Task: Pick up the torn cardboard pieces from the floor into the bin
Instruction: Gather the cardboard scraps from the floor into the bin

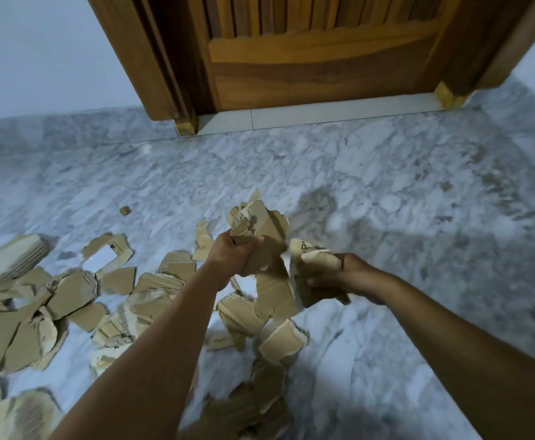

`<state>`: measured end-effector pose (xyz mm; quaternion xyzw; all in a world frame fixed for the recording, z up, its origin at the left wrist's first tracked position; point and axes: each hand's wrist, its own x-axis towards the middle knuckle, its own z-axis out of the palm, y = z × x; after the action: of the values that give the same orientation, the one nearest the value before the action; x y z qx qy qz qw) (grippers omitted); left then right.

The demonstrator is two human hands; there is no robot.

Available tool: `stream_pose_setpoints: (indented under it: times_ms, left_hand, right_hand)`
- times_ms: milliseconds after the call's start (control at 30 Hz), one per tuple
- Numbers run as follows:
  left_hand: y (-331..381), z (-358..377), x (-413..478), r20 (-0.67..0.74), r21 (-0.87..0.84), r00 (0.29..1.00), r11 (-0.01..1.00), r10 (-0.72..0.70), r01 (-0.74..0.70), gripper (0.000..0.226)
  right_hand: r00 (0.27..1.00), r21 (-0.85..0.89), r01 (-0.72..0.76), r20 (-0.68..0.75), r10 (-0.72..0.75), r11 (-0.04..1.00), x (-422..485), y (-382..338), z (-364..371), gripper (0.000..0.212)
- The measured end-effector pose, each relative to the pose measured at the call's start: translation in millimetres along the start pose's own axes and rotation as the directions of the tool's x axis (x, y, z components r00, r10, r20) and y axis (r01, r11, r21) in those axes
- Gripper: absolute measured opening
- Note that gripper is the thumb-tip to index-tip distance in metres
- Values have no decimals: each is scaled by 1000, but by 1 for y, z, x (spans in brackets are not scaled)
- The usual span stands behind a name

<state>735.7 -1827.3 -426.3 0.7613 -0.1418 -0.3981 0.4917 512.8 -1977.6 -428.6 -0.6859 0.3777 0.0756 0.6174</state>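
Note:
My left hand point(232, 254) is closed around a bundle of torn cardboard pieces point(259, 223) held above the floor, near the middle of the view. Just to its right, my right hand point(339, 274) grips another wad of cardboard pieces point(307, 249) with dark printed letters on one. A longer strip point(272, 293) hangs down between the two hands. Many torn brown cardboard pieces point(69, 296) lie scattered on the marble floor to the left and below my arms. One tiny scrap point(125, 210) lies apart, farther back. No bin is in view.
A wooden door point(323, 52) in its frame stands at the back, with a pale threshold strip point(323, 114) under it. Grey-white marble floor point(418, 217) spreads to the right with no cardboard on it. A pale wall point(37, 52) rises at the left.

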Motion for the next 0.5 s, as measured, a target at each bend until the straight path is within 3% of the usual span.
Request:
stream_pose_setpoints:
  times_ms: [67, 200, 333, 400, 467, 500]
  left_hand:
    - [3, 3, -2, 13, -58, 1000, 998, -27, 28, 33]
    - [5, 9, -12, 84, -123, 995, 991, -45, 55, 25]
    - [14, -10, -10, -89, -198, 994, 980, -56, 37, 31]
    - [16, -28, -4, -88, 37, 996, 999, 19, -15, 32]
    - [14, -45, -3, 146, 366, 987, 923, 68, -117, 27]
    - [8, -51, 1, 304, 526, 952, 829, 25, -190, 29]
  right_hand:
    - [999, -54, 35, 34, -33, 998, 0, -6, 21, 47]
    - [982, 13, 156, -105, -154, 988, 3, -1, 62, 51]
    - [981, -207, 138, -109, -163, 969, -10, 21, 66, 39]
    - [990, -302, 62, -101, -97, 951, -17, 30, 53, 44]
    - [997, -316, -6, -69, -17, 949, -25, 33, 40, 54]
    - [999, -329, -25, -51, 9, 944, -29, 32, 37, 59]
